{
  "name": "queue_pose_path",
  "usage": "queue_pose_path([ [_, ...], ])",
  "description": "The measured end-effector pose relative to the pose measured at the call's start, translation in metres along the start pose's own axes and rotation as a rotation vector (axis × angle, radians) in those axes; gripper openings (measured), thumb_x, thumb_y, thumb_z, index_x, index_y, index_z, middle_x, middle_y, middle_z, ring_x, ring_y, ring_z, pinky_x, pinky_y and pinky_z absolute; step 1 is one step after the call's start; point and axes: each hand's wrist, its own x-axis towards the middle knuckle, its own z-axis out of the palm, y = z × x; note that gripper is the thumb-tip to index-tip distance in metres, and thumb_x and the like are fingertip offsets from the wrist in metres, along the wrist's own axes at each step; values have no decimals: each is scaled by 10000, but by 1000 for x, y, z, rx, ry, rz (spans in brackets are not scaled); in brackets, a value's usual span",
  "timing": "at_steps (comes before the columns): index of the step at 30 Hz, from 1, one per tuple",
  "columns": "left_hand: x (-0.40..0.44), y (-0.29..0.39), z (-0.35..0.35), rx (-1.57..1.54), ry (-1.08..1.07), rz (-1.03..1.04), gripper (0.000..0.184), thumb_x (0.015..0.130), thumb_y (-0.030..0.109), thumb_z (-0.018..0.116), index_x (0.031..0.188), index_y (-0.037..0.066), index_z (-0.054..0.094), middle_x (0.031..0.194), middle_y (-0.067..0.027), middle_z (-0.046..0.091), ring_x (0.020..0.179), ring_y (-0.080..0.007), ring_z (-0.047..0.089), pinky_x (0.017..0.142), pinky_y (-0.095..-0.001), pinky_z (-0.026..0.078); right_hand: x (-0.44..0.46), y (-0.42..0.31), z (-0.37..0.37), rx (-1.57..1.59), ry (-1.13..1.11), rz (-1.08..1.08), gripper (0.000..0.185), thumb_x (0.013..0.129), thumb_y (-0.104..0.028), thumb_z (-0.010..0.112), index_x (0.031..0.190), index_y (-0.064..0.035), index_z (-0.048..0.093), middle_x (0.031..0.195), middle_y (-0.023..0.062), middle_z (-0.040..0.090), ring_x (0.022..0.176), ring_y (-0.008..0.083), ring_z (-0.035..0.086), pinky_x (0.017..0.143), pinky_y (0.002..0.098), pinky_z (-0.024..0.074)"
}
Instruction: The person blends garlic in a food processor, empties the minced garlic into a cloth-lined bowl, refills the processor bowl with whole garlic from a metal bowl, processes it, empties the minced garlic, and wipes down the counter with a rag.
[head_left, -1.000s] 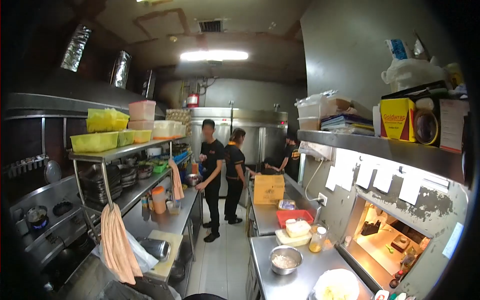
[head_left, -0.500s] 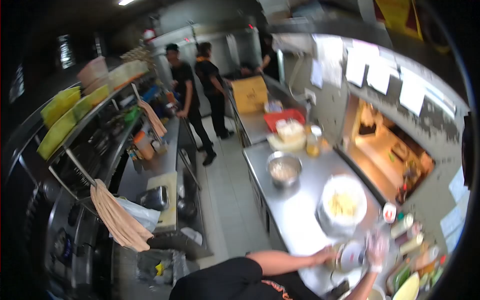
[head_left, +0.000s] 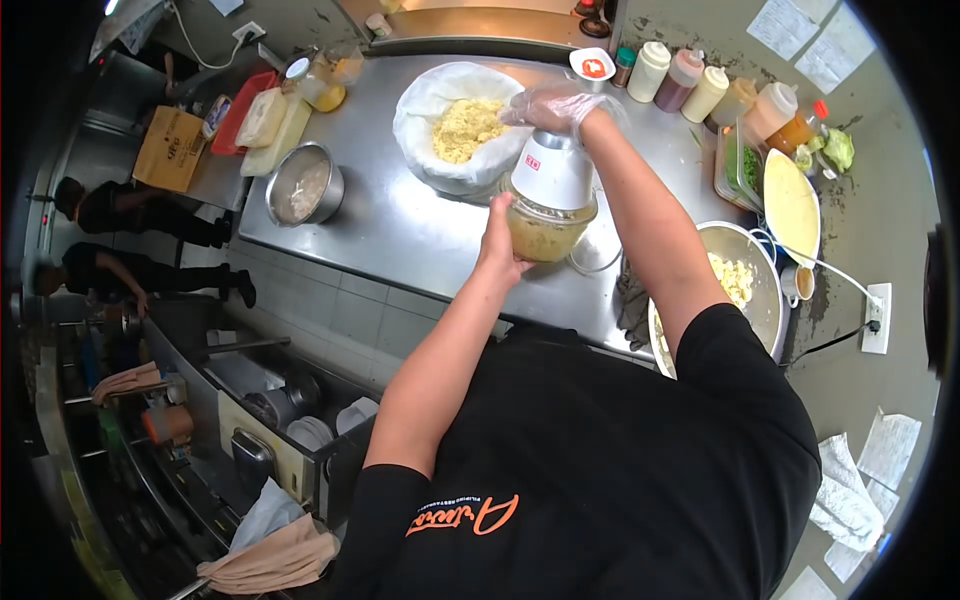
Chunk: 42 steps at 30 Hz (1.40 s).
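Note:
An electric food chopper (head_left: 552,180) with a white motor head and a clear glass bowl stands tilted in front of me. Pale yellowish chopped food shows through its bowl. My left hand (head_left: 503,243) is wrapped round the side of the bowl. On top of the motor head, my right hand (head_left: 556,108), in a clear plastic glove, grips with its fingers curled over. Just beyond is a container lined with a white plastic bag (head_left: 415,125), holding a yellow crumbly heap (head_left: 468,129). A colander (head_left: 768,310) with pale chunks sits by my right forearm.
A steel bowl (head_left: 330,200) of pale food stands at left on the steel table (head_left: 375,245). Squeeze bottles (head_left: 685,78) line the wall at right, near a container of greens (head_left: 742,165). A cord runs to a wall outlet (head_left: 876,318). Two people stand far left.
My view has swung round and down, so the table now lies across the top. Both hands stay on the chopper, which shows more clearly.

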Motion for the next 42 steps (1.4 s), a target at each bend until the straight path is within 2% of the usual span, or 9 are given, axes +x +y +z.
queue_pose_path([
  [7,11,-3,-9,-16,-69,29,787,863,638,392,1459,126,355,1459,-132,420,1297,-335,457,1008,-537,402,3,7,11,28,31,-46,565,925,-590,432,1096,-123,701,1107,142,677,1027,332,616,905,432,444],
  [16,19,-8,-22,-74,-96,46,778,868,626,409,1459,124,356,1464,-142,414,1314,-337,443,1030,-532,395,0,-13,5,-17,25,-25,560,933,-591,422,1075,-125,698,1081,143,674,1014,328,611,903,437,437],
  [19,21,-9,-26,-125,-108,52,805,831,642,482,1444,132,369,1418,-137,452,1254,-333,494,959,-553,424,1,-13,11,-44,98,-29,563,930,-596,426,1074,-122,695,1088,145,672,1011,329,612,904,438,437],
  [25,26,-12,-32,-155,-117,64,802,831,638,488,1440,129,372,1420,-143,447,1258,-335,490,951,-558,433,-2,-25,4,-30,32,20,572,916,-595,462,1125,-110,684,1119,188,654,1036,364,592,916,434,429],
  [28,30,-13,-35,-170,-150,73,802,831,638,488,1440,130,371,1426,-145,436,1256,-342,489,947,-564,433,-3,-26,5,-4,34,4,580,923,-611,437,1109,-120,684,1124,148,662,1048,330,605,926,448,428],
  [31,18,-6,-29,-145,-121,33,772,861,618,423,1457,133,357,1478,-139,392,1318,-344,436,1043,-531,388,-1,-24,10,21,81,-22,588,915,-599,456,1172,-114,668,1193,143,644,1091,324,595,958,437,421],
  [34,14,-3,-30,-144,-100,36,773,853,605,471,1452,134,339,1469,-143,391,1315,-349,437,1040,-532,390,-6,-26,8,65,97,-69,690,906,-620,466,1300,-69,601,1280,169,609,1166,336,569,1004,396,412],
  [40,18,6,-42,-189,-150,-10,840,804,583,602,1429,118,287,1437,-181,376,1307,-369,431,1031,-573,387,-19,-38,-4,132,29,-55,695,906,-608,479,1312,-54,587,1314,167,587,1208,322,545,1036,387,387],
  [42,9,12,-38,-169,-85,-13,888,782,596,624,1433,108,269,1437,-197,359,1308,-377,423,1032,-586,380,-13,-34,3,116,64,-87,702,905,-605,488,1319,-45,576,1312,166,589,1210,318,546,1035,385,389],
])
